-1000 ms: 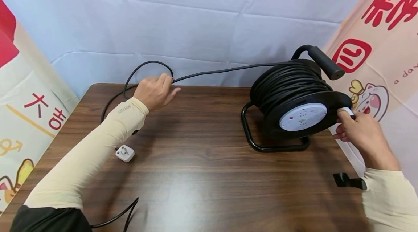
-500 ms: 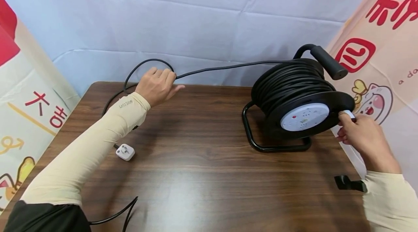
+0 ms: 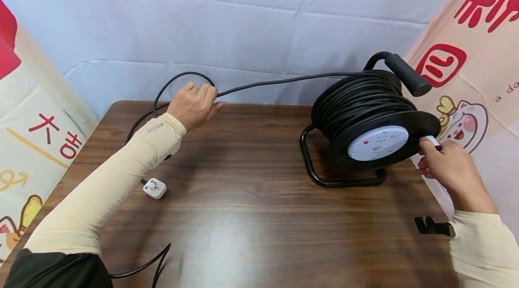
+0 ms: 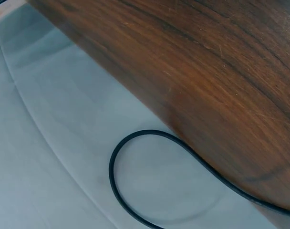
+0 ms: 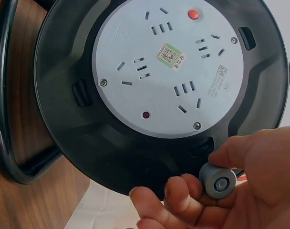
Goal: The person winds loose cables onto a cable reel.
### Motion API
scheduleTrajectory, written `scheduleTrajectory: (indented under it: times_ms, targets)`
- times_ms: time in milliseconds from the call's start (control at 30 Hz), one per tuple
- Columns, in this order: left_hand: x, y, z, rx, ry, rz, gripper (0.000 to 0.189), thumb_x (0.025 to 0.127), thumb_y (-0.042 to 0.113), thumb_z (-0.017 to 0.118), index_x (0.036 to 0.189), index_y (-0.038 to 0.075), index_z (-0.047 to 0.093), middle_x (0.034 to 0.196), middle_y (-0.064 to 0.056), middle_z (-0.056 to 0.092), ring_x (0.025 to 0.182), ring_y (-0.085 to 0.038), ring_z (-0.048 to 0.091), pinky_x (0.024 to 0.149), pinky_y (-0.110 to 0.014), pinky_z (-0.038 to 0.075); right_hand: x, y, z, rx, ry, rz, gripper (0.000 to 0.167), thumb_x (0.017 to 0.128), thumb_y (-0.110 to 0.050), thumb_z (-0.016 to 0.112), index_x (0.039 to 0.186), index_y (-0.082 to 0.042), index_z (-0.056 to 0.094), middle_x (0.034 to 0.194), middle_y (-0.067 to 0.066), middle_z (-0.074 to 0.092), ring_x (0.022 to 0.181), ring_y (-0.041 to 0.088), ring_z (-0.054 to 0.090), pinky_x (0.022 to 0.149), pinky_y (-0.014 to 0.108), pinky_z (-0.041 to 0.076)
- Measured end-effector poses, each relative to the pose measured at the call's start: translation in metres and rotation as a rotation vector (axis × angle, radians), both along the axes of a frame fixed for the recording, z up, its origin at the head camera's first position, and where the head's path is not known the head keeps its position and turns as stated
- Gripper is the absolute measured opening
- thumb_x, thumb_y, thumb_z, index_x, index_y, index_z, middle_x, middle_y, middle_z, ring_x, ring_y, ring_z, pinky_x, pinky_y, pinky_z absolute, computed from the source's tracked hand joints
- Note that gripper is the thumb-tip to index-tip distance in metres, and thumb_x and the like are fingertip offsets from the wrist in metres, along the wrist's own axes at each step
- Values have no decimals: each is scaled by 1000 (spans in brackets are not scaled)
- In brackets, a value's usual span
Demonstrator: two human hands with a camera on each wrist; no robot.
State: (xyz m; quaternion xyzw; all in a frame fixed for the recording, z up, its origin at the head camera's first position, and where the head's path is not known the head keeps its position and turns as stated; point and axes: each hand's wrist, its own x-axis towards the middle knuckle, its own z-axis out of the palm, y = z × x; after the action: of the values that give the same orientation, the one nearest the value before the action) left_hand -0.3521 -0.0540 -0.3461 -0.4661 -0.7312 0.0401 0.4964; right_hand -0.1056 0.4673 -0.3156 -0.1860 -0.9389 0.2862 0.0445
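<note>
A black cable reel [image 3: 361, 103] stands on its tubular frame at the table's right, many turns of cable wound on its drum. My right hand [image 3: 452, 168] pinches the reel's grey winding knob [image 5: 217, 180] between thumb and fingers, at the edge of the flange. From the drum's top, the black cable [image 3: 279, 82] runs left to my left hand [image 3: 193, 105], whose fingers curl round it with the thumb sticking out. Beyond that hand the cable loops at the table's back edge. The left wrist view catches this loop [image 4: 111, 171] but not the hand.
A white plug [image 3: 155, 188] lies on the wooden table [image 3: 251, 216] below the left forearm. Another thin black cord [image 3: 139, 272] lies near the front left. The reel's carry handle [image 3: 407, 75] juts up at the back, against a white cloth backdrop [image 3: 251, 31].
The head view has shifted slightly. Both hands keep their holds, and the reel stands in the same place with the cable stretched to the left hand.
</note>
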Motion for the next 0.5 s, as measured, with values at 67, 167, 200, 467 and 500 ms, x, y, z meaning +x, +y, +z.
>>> scheduleTrajectory:
  times_ms: [67, 167, 200, 467, 500]
  targets:
    - [0, -1, -1, 0, -2, 1, 46, 107, 37, 53, 80, 1, 46, 61, -6, 36, 44, -20, 32, 46, -32, 26, 0, 0, 1, 3, -2, 0, 66, 108, -44, 32, 104, 16, 59, 72, 10, 71, 55, 12, 65, 52, 23, 53]
    - [-2, -2, -2, 5, -11, -5, 45, 105, 35, 57, 80, 1, 46, 61, -6, 37, 44, -21, 34, 45, -32, 27, 0, 1, 2, -8, -7, -2, 65, 108, -44, 32, 106, 15, 58, 72, 9, 71, 55, 12, 65, 52, 23, 53]
    - [-2, -2, -1, 5, -13, -3, 44, 104, 35, 58, 80, 0, 46, 61, -6, 37, 44, -21, 35, 44, -33, 28, 0, 1, 2, -11, -9, -3, 65, 108, -44, 32, 106, 15, 58, 72, 9, 71, 55, 12, 65, 53, 23, 53]
    - [-3, -8, -1, 34, -35, -9, 44, 106, 35, 54, 80, 0, 47, 60, -7, 39, 44, -23, 36, 43, -34, 30, -1, 2, 0, -14, -13, 4, 64, 108, -44, 33, 106, 16, 56, 73, 10, 71, 56, 14, 66, 53, 24, 55]
    - [-3, -9, -2, 38, -39, -12, 45, 107, 35, 53, 80, 0, 47, 60, -7, 38, 44, -22, 35, 43, -34, 29, -1, 2, 0, -16, -11, 5, 64, 108, -44, 33, 106, 16, 56, 72, 10, 70, 56, 13, 66, 53, 24, 55]
